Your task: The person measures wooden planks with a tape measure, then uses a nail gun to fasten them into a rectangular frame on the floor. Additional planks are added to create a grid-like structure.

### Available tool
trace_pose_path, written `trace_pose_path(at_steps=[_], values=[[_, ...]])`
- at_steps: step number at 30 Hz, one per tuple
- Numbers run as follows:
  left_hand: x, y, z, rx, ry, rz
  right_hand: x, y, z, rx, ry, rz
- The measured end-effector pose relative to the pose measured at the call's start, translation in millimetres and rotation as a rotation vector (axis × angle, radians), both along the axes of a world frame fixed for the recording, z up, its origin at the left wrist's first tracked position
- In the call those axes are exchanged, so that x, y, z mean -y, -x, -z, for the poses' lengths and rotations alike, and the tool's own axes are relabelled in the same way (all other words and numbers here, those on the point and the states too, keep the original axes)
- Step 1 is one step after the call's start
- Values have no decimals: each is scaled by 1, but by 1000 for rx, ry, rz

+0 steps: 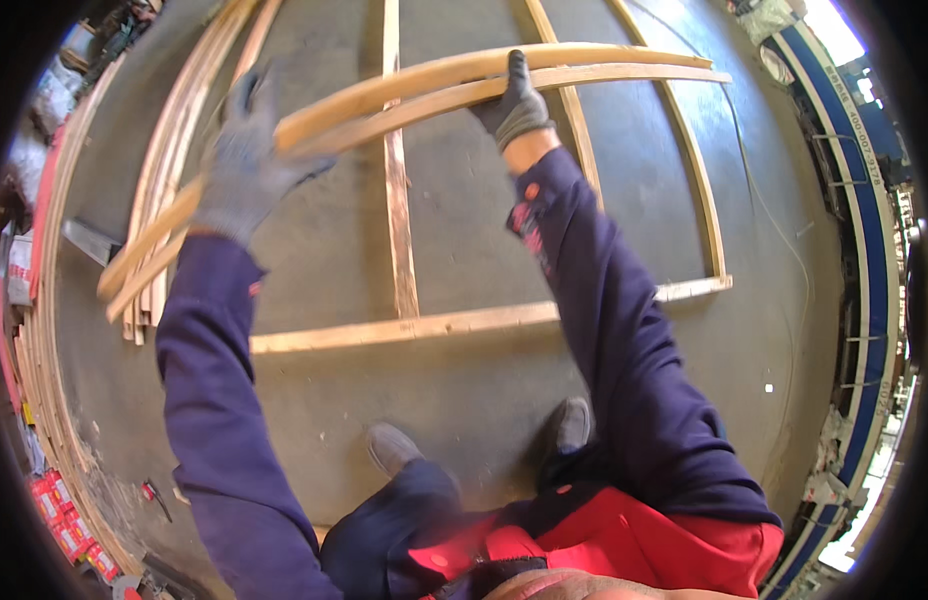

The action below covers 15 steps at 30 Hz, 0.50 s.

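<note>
Two long, pale timber battens, a far batten (pixel 434 75) and a near batten (pixel 434 101), stretch side by side across the view above a wooden frame (pixel 449 322). My right hand (pixel 518 109), in a grey work glove, grips the pair, its thumb over the top. My left hand (pixel 250 154), gloved too and motion-blurred, lies across the battens toward their left part. Its fingers and thumb are spread, not wrapped around the wood. It hides a stretch of both battens. On the floor, the frame's crosspieces (pixel 398 217) run away from the near rail.
More loose battens (pixel 171 142) lie in a bundle at left, beside a grey metal piece (pixel 93 241). Long boards (pixel 51 330) and red boxes (pixel 63 517) line the left edge. A thin cable (pixel 798 255) crosses the concrete floor (pixel 479 382); a blue-and-white rack beam (pixel 875 247) borders the right.
</note>
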<state>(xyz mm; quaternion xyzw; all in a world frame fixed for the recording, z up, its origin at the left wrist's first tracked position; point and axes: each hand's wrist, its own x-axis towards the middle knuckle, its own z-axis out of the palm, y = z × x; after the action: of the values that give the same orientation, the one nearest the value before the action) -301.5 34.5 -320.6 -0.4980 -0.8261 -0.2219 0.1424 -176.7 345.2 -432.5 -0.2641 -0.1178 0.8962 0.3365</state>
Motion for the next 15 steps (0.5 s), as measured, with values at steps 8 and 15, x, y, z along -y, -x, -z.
trace_pose_path(at_steps=[8, 15], values=[[-52, -89, 45, -81, 307, 125, 2, -99, 24, -74, -99, 56], [14, -94, 176, 222, 765, 30, 82, -150, 132, 103, 279, -38]])
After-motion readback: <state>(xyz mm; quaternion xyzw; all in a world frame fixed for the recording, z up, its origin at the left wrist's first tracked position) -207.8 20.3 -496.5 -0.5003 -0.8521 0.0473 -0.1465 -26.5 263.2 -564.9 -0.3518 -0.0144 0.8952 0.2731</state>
